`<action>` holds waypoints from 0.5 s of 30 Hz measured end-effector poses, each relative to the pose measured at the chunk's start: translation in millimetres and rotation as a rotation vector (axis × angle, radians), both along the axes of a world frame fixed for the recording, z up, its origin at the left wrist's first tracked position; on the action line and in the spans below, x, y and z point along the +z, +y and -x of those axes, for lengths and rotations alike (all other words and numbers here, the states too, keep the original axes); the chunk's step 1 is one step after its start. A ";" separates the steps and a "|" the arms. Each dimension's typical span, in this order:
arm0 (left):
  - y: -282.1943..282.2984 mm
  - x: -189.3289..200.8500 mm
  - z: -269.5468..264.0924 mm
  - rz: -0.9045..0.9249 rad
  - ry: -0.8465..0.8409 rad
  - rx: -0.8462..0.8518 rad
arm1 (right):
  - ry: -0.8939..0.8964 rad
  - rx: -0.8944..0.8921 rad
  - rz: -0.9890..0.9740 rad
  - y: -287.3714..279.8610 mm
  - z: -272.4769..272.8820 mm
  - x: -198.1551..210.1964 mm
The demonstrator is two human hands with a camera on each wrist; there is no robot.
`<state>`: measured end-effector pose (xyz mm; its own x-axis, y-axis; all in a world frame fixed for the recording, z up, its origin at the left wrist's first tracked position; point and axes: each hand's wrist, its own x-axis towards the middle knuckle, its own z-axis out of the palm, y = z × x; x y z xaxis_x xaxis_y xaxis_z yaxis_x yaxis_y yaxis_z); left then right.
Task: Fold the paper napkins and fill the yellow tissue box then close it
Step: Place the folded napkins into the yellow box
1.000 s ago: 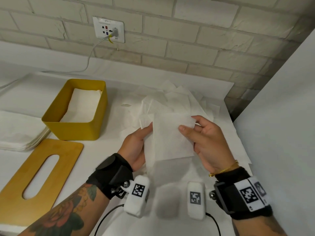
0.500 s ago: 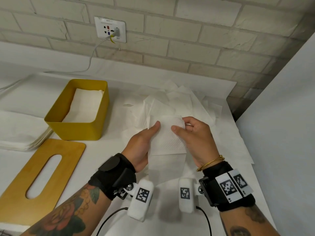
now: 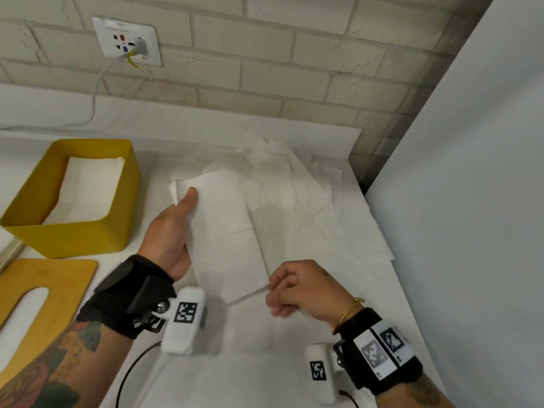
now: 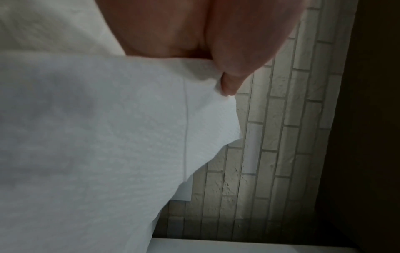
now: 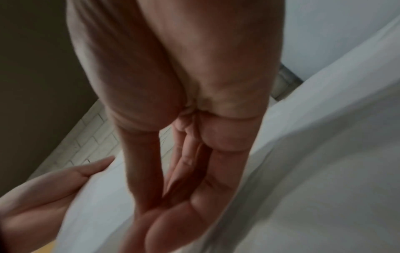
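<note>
Above the table, left hand [image 3: 169, 231] and right hand [image 3: 297, 290] each pinch the folded napkin [image 3: 226, 228] by opposite ends.

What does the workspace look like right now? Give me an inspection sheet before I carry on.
Surface: white table, covered in white sheeting.
Job's things: yellow tissue box open, folded napkins inside; folded napkin held between both hands; loose napkin pile behind it; wooden slotted lid lies off the box, near its front.
Clutter: white stack at the left edge, partly out of view.
Grippers: left hand holds the napkin's far end; right hand pinches its near corner.
Cables: white cable plugged into the wall socket; black wrist-camera leads.
Surroundings: brick wall, white panel on the right.
</note>
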<state>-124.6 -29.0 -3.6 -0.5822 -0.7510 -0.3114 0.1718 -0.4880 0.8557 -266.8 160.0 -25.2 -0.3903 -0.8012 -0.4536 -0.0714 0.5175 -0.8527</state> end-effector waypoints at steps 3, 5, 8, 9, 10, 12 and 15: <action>-0.9 -3.0 -2.2 -0.033 0.001 0.035 | 0.176 -0.155 -0.007 10.4 38.2 10.6; 2.3 -5.0 -0.9 -0.049 -0.011 0.027 | 0.337 -0.296 -0.017 11.6 70.1 12.6; 10.4 -6.7 3.1 -0.077 -0.024 0.009 | 0.502 -0.314 -0.168 5.4 101.0 2.5; 13.2 -6.6 4.2 -0.080 -0.028 0.004 | 0.528 -0.282 -0.239 2.5 103.9 -1.6; 15.6 -6.5 4.7 -0.083 -0.030 -0.002 | 0.547 -0.253 -0.297 -0.5 104.7 -5.3; 18.5 -6.5 4.3 -0.084 -0.034 -0.010 | 0.564 -0.217 -0.345 -5.7 101.8 -9.5; 17.2 -7.4 1.1 -0.079 -0.041 -0.010 | 0.553 -0.190 -0.343 -10.9 98.5 -12.5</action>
<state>-125.7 -11.8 -10.9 -0.5751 -0.7173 -0.3934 0.1321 -0.5560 0.8206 -365.3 149.1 -37.8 -0.7581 -0.5421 -0.3625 -0.3311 0.7989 -0.5022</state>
